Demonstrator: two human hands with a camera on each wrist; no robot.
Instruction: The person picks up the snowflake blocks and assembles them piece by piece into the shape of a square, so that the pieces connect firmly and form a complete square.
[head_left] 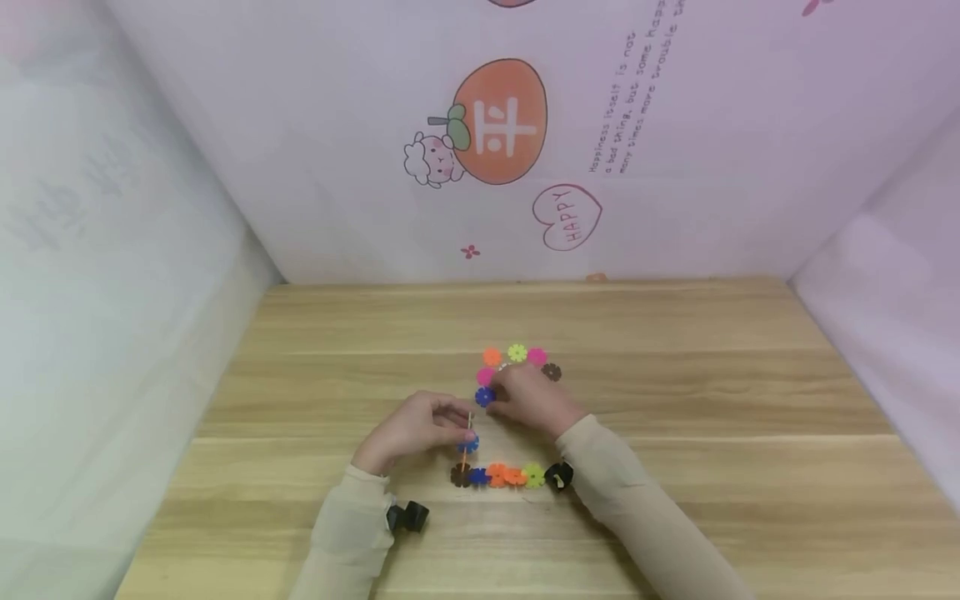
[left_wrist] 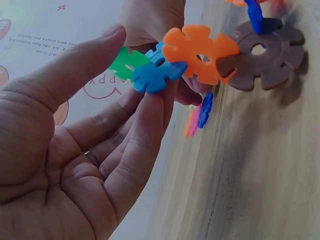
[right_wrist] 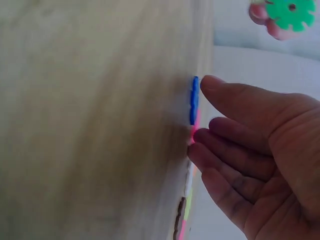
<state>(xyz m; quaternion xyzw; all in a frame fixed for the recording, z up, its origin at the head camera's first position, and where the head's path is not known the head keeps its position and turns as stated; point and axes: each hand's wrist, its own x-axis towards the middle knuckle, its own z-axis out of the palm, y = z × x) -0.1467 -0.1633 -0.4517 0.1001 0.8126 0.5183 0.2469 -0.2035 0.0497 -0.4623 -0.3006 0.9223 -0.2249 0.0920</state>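
My left hand (head_left: pixel 420 429) holds the upper end of a chain of notched flower-shaped plastic discs. Between its fingers and thumb, the left wrist view shows a green disc (left_wrist: pixel 125 65) and a blue disc (left_wrist: pixel 157 75). These join an orange disc (left_wrist: pixel 200 52), then a brown disc (left_wrist: pixel 267 55) low over the table. My right hand (head_left: pixel 536 400) hovers at the loose discs, fingers slightly bent and thumb apart. Its thumb tip is beside a dark blue disc (right_wrist: pixel 194 100); a pink disc (right_wrist: pixel 196 122) lies near its fingertips. Nothing shows between those fingers.
From the brown end, the chain runs right through orange discs (head_left: pixel 497 475) to a yellow-green disc (head_left: pixel 533 476). Beyond my right hand lie loose orange (head_left: pixel 491 357), yellow (head_left: pixel 517 353), magenta (head_left: pixel 537 357) and brown (head_left: pixel 552 372) discs. A printed cloth wall (head_left: pixel 360 167) backs the wooden table (head_left: pixel 675 350).
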